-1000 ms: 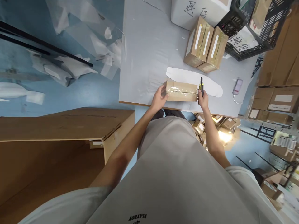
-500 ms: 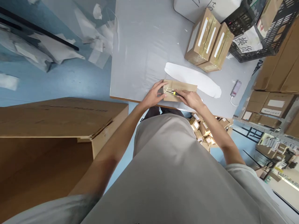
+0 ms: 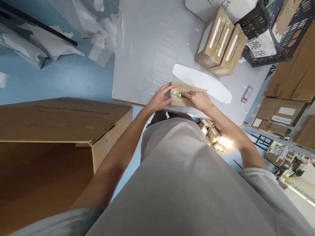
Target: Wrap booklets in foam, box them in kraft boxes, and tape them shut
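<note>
A small taped cardboard box (image 3: 194,90) lies near the front edge of the grey table (image 3: 152,42). My left hand (image 3: 160,98) grips the box's left end, fingers curled over its top. My right hand (image 3: 199,100) is closed on a yellow and black utility knife (image 3: 180,95), whose tip rests on the clear tape at the box's left end. A white oval sheet (image 3: 209,82) lies just behind the box.
Two taped cartons (image 3: 221,42) stand side by side at the back of the table, next to a black crate (image 3: 278,39). A big open cardboard carton (image 3: 59,131) stands on my left. Small boxes (image 3: 211,132) are heaped below the table edge. Torn plastic (image 3: 49,42) litters the blue floor.
My right hand has swung the knife from the box's right end over to its left end, onto the tape. My left hand has stayed on the box's left end.
</note>
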{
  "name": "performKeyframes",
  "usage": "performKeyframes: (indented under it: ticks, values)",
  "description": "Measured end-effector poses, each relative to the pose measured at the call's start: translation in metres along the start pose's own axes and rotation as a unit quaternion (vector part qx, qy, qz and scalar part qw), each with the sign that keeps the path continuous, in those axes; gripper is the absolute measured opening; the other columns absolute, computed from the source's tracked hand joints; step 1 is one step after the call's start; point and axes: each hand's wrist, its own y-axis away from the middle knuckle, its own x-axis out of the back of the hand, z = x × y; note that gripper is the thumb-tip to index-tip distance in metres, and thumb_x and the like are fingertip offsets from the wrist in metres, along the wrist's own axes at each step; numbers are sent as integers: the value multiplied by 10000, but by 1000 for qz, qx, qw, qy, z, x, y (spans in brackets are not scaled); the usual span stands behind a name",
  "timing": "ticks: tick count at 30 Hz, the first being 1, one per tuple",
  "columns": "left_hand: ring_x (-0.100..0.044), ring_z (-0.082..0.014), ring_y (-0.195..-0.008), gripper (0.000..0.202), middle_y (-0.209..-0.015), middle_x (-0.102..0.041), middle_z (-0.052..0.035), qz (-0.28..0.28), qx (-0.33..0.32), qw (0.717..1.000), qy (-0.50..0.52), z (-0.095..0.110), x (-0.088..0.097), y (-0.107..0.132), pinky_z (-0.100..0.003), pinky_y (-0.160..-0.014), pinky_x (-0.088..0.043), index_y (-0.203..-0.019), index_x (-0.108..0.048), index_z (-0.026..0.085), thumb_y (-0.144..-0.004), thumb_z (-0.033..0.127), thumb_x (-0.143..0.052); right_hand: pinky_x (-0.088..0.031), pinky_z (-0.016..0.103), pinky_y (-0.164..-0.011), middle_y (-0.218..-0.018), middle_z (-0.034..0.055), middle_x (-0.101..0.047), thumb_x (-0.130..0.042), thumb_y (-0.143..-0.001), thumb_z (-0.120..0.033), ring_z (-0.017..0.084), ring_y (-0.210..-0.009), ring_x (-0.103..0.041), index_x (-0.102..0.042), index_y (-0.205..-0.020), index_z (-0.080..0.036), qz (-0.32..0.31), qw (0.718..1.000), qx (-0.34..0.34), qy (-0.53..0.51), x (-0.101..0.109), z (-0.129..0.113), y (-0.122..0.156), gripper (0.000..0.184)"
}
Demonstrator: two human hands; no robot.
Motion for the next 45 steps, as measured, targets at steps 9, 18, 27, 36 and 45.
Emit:
performKeyframes:
  ticks: [9, 18, 27, 36, 45]
  values:
    - [-348, -457, -1722, 949, -1856, -362, -144, -4, 6, 1000, 8, 2, 2, -1, -595, -1263, -565, -1697, -565, 297, -926, 797, -801, -552, 406, -867, -1307, 218, -790, -325, -1129, -90, 340, -1091, -814, -573, -1609, -197, -33, 997, -52, 49, 12, -4, 12, 551]
    - [-463, -449, -1655, 886, -1838, -407, -155, 12, -5, 1000, -8, 5, -1, 2, -535, -1101, -691, -1694, -583, 311, -964, 780, -761, -450, 380, -824, -1279, 235, -779, -351, -1186, -209, 325, -1047, -790, -640, -1567, -205, -88, 979, -176, 58, -20, 63, 81, 478]
    - [-679, -391, -1459, 893, -1717, -583, -174, 100, 21, 994, 23, -19, 35, 20, -548, -1163, -642, -1602, -648, 278, -887, 781, -830, -477, 303, -740, -995, 108, -832, -617, -1080, -633, 246, -878, -754, -829, -1122, -164, 188, 926, -218, -246, -75, 77, 104, 517]
    - [-750, -334, -1262, 780, -1564, -693, -167, 170, 77, 982, -23, -34, 65, 38, -489, -1056, -683, -1513, -708, 251, -841, 618, -854, -446, 233, -529, -515, -44, -592, -819, -768, -863, 115, -494, -527, -614, -736, -239, 256, 613, -309, -681, -111, -18, 17, 658]
    - [-722, -328, -1313, 966, -1434, -736, -187, 59, 106, 990, -68, -46, -5, -15, -499, -1131, -620, -1757, -453, 216, -888, 452, -806, -500, 267, -541, -622, -51, -637, -848, -806, -754, 166, -536, -634, -710, -903, -209, 342, 664, -362, -558, -83, 7, 56, 571]
